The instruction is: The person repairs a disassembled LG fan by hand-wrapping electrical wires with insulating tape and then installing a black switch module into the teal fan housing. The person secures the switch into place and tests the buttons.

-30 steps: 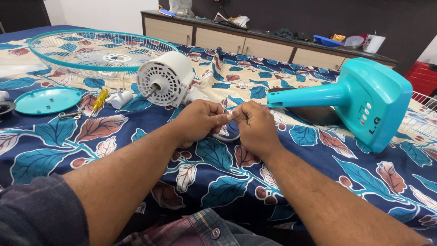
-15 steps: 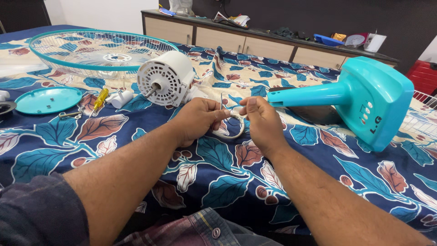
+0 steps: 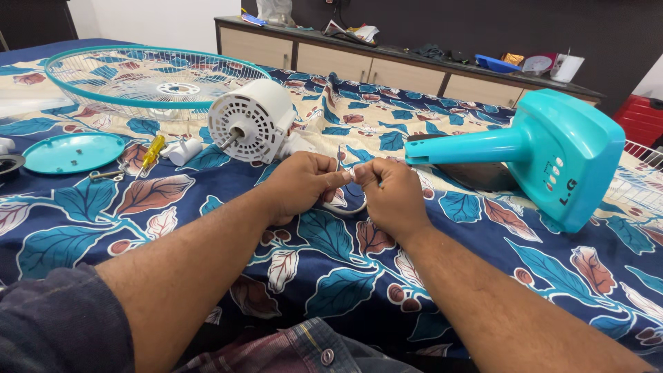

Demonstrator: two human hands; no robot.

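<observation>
Both hands meet at the middle of the bed over a leaf-patterned sheet. My left hand [image 3: 304,183] and my right hand [image 3: 387,193] pinch a thin white wire [image 3: 343,174] between their fingertips; the wire loops down below them and leads back towards the white fan motor [image 3: 252,121], which lies on its side just beyond my left hand. A teal fan stand and base [image 3: 545,155] lies on its side to the right of my right hand.
A teal-rimmed wire fan guard [image 3: 148,72] lies at the back left. A round teal cover [image 3: 72,152], a yellow-handled screwdriver [image 3: 152,152] and a small white part [image 3: 183,150] rest at left. A cabinet [image 3: 387,69] with clutter stands behind.
My hands drew apart a little half a second ago with the wire stretched between them. They have now come back together, fingertips touching over the wire.
</observation>
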